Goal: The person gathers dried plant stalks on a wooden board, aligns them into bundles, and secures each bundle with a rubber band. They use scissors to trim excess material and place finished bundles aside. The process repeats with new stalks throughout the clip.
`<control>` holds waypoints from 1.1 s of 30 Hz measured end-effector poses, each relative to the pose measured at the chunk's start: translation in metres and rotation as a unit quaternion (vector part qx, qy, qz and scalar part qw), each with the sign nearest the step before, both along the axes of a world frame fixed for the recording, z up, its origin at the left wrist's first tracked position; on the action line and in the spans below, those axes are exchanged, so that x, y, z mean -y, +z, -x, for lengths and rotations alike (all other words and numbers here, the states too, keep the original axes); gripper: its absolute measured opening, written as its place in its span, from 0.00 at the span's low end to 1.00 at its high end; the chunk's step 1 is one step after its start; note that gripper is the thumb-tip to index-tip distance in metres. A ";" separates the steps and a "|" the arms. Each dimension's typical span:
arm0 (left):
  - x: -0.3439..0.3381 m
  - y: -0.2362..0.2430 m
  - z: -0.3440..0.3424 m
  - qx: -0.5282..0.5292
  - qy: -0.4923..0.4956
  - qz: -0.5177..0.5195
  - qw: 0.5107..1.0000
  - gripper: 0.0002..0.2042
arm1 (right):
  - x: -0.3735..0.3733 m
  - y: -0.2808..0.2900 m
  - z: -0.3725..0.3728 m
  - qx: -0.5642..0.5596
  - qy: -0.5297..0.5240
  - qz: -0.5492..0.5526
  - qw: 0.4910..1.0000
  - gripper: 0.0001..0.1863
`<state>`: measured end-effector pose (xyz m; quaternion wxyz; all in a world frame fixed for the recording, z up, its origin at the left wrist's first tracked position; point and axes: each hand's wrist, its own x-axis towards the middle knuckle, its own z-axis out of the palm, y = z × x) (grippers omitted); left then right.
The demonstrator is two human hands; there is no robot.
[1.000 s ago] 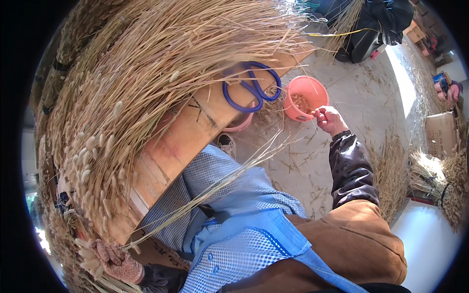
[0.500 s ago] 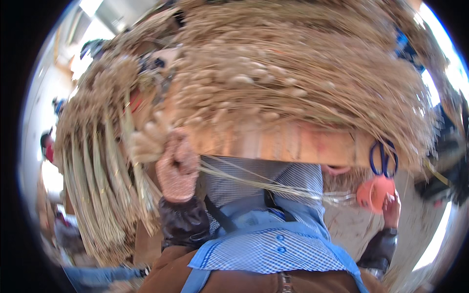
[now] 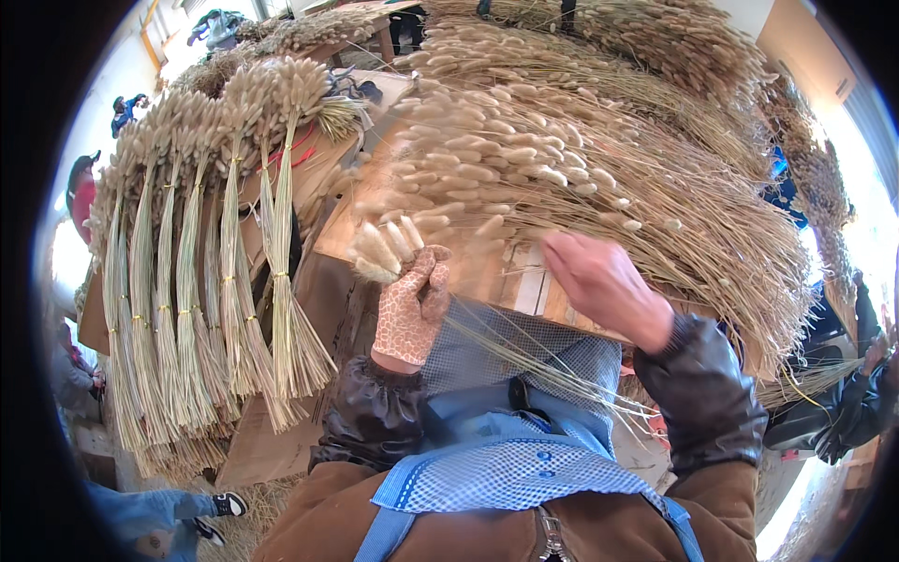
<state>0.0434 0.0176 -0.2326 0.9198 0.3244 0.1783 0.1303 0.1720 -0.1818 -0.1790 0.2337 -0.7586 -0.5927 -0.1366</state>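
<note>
My left hand [image 3: 412, 309], in a tan patterned glove, is closed around a few bunny tail grass stems [image 3: 548, 372]. Their fluffy heads [image 3: 382, 248] stick out on the left above the thumb, while the stems trail down to the right over my apron. My bare right hand [image 3: 609, 286] is slightly blurred over the table's near edge, its fingers curled together; what they hold, if anything, cannot be made out. Just beyond both hands spreads a big loose pile of dried bunny tail grass [image 3: 562, 159], most fluffy heads to the left and stems to the right.
Several tied bunches of bunny tail grass [image 3: 234, 272] hang side by side at the left. A wooden board [image 3: 375, 215] shows under the pile. More dried grass [image 3: 655, 47] lies at the back. Other people are around: jeans-clad legs [image 3: 154, 520] lower left, a dark sleeve [image 3: 833, 421] at right.
My right hand has moved up and left, from beside a pink cup at the lower right to the pile's near edge. My left hand, still holding stems, appears farther right as the view has shifted.
</note>
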 end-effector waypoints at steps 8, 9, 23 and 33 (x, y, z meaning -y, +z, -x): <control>-0.014 -0.009 0.008 -0.022 0.025 0.034 0.999 0.10 | -0.065 -0.030 -0.059 0.250 -0.031 0.169 0.953 0.14; -0.016 -0.012 0.007 -0.029 0.026 0.046 0.998 0.10 | -0.066 -0.030 -0.063 0.254 -0.040 0.188 0.948 0.13; -0.019 -0.027 0.000 -0.008 0.009 0.060 0.998 0.10 | -0.095 -0.007 0.015 0.359 0.036 0.026 0.932 0.16; -0.016 -0.023 0.004 0.008 -0.006 0.033 0.999 0.11 | -0.113 -0.006 0.005 0.293 -0.162 0.101 0.937 0.15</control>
